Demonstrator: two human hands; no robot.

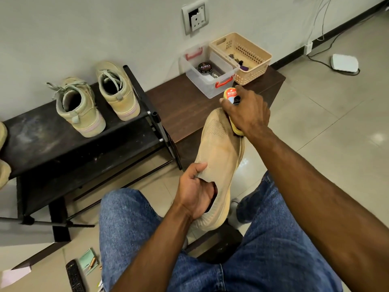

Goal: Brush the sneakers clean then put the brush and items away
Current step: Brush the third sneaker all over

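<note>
- left hand [196,191] grips the beige sneaker [219,157] at its opening, fingers tucked inside, above the knees
- right hand [247,111] holds a yellow brush [231,95] (label reads kiwi) against the toe
- behind: clear box [207,70], beige basket [242,56] on a brown bench [179,114]

knit mesh cloth sneaker [219,152], clear plastic box [208,85], glossy floor tiles [336,131].

A black remote control [74,277] and a pale green notepad [88,260] lay at seven o'clock; a white flat device [344,62] at two; a grey wall socket [195,17] at twelve.
</note>
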